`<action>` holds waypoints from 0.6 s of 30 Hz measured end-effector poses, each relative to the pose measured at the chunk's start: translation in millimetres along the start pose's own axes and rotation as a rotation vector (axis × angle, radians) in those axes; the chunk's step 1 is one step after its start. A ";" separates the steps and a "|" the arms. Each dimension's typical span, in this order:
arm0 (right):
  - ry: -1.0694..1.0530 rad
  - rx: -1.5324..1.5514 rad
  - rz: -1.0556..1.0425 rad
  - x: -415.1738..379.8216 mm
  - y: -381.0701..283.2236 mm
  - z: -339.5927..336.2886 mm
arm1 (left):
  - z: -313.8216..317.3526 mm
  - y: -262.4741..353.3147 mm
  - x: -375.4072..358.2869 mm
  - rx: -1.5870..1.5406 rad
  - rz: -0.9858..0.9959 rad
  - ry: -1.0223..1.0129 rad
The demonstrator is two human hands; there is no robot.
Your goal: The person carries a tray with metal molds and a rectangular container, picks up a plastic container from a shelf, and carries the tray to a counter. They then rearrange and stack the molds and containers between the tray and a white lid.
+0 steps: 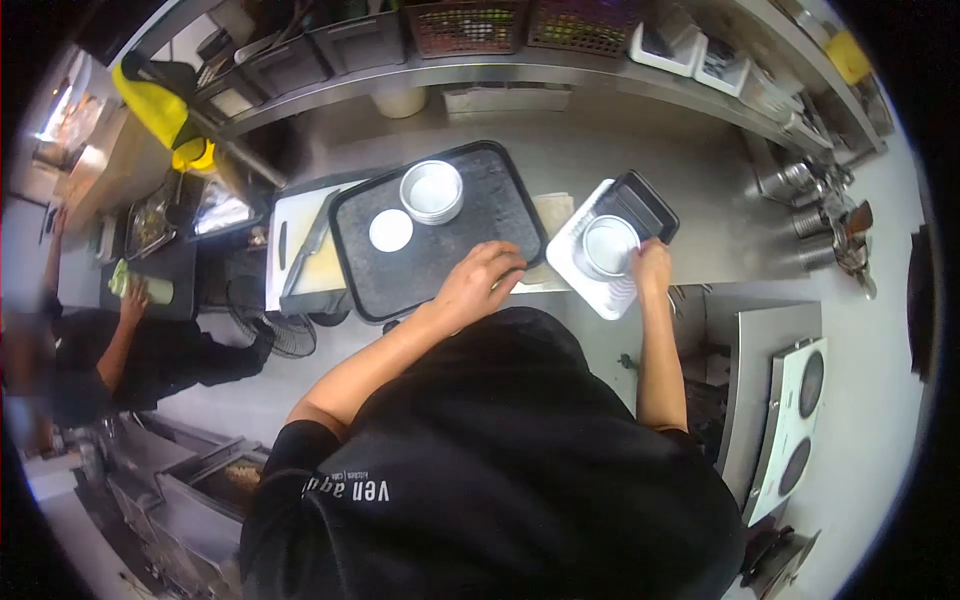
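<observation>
A black serving tray lies on the steel counter. Stacked round white-metal tins stand on it, beside a flat white disc. My left hand hovers at or over the tray's near right edge, fingers loosely curved and apart, with nothing visible in them. Further right, my right hand pinches the rim of a single round tin. That tin sits in or just above a white rectangular tray, which overlaps a black rectangular container. My right fingertips are partly hidden.
A knife lies on a white cutting board left of the tray. Overhead runs a shelf with crates. Utensils in metal holders hang at right, above a two-plate cooktop. A co-worker at left holds a green bottle.
</observation>
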State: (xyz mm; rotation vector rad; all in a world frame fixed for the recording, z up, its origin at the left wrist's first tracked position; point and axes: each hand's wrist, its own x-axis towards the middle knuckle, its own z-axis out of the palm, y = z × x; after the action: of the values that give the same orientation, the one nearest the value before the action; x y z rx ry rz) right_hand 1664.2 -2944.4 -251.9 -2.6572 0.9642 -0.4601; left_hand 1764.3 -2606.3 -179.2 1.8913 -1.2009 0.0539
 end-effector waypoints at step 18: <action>-0.138 0.147 0.241 -13.4 -12.9 -18.3 | 177.5 -73.9 97.4 -0.549 -0.703 -0.248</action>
State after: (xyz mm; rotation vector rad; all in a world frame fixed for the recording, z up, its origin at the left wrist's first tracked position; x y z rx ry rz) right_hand 1654.8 -2928.8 -233.3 -2.3696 1.1413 -0.2783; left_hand 1803.1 -2785.5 -292.5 1.7367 -0.5507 -0.8247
